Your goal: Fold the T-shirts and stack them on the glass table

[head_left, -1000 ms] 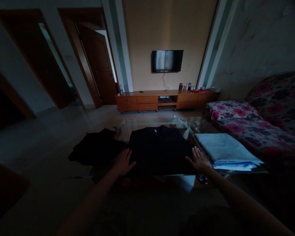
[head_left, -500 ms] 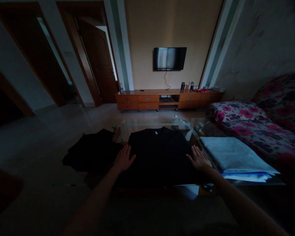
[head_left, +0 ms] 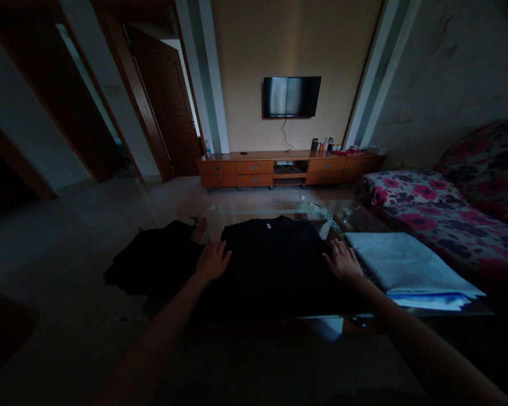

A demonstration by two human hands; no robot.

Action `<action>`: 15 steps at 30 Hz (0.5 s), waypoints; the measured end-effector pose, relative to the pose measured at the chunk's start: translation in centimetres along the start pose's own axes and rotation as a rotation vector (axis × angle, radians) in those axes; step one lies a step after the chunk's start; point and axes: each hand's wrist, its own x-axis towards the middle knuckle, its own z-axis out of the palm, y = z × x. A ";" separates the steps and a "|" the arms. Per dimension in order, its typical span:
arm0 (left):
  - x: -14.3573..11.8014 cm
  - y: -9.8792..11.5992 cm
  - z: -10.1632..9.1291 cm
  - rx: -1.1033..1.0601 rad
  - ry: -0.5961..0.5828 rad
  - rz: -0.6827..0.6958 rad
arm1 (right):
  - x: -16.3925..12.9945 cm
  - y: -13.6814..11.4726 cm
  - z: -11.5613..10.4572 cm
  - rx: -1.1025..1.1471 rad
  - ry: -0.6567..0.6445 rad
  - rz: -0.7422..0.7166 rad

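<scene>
A black shirt (head_left: 275, 270) lies spread on a glass-topped table (head_left: 342, 217), its neckline with a small white label facing away from me. On the shirt's left edge rests my left hand (head_left: 212, 261), fingers stretched and thumb apart. My right hand (head_left: 344, 261) lies flat at the shirt's right edge, its fingers also extended. Neither hand grips the cloth. Left of the shirt is a heap of black cloth (head_left: 156, 256). To the right, close to my right hand, a pale blue-grey folded cloth (head_left: 406, 262) lies on top of blue and white layers.
A floral-covered sofa (head_left: 432, 214) stands along the right side. Beyond the table, a low wooden cabinet (head_left: 254, 168) carries bottles and cans, below a wall-mounted television (head_left: 292, 97). A wooden door (head_left: 165, 101) stands ajar at the back left. The room is dim.
Both hands have shifted slightly along the shirt's edges, away from me, with fingers still extended. The camera view has moved a little. The shirt and the cloths beside it look unchanged.
</scene>
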 end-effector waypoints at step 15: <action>12.6 -4.4 5.2 -0.135 0.069 -0.265 | 17.4 -1.7 1.1 0.214 -0.084 0.111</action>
